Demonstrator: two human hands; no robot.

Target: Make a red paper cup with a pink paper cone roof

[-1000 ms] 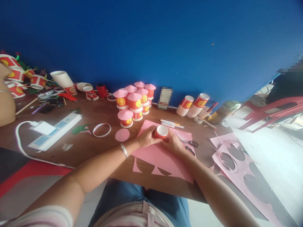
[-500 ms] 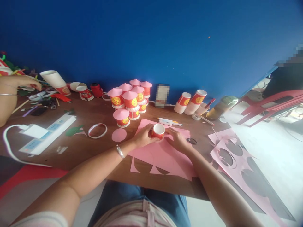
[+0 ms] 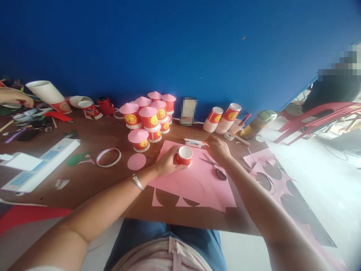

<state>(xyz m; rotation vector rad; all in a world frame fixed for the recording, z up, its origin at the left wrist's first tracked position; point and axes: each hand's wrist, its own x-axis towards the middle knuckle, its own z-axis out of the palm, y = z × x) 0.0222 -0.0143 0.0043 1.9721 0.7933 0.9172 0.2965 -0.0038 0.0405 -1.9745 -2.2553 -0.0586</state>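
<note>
My left hand [image 3: 168, 161] is wrapped around the left side of a red paper cup [image 3: 184, 157], which is upright with its white inside facing me. Under it lies a pink paper sheet [image 3: 191, 184]. At the sheet's far edge my right hand [image 3: 218, 149] has its fingers curled closed over the right end of a white marker pen [image 3: 194, 142] with an orange part; the fingertips are partly hidden. Dark-handled scissors [image 3: 220, 173] lie on the sheet beside my right wrist. To the left is a pink paper disc [image 3: 137, 161].
Red cups with pink cone roofs [image 3: 148, 116] stand clustered behind my left hand. Tall stacked cups [image 3: 229, 117], a tape roll [image 3: 229, 136] and a bottle [image 3: 258, 124] stand right. A power strip [image 3: 42, 165] and tape ring [image 3: 108, 157] lie left. Another person's hand [image 3: 17, 98] reaches over clutter.
My right hand has left the cup and moved away to the pens, uncovering the scissors. My left hand still holds the cup. The view has shifted slightly.
</note>
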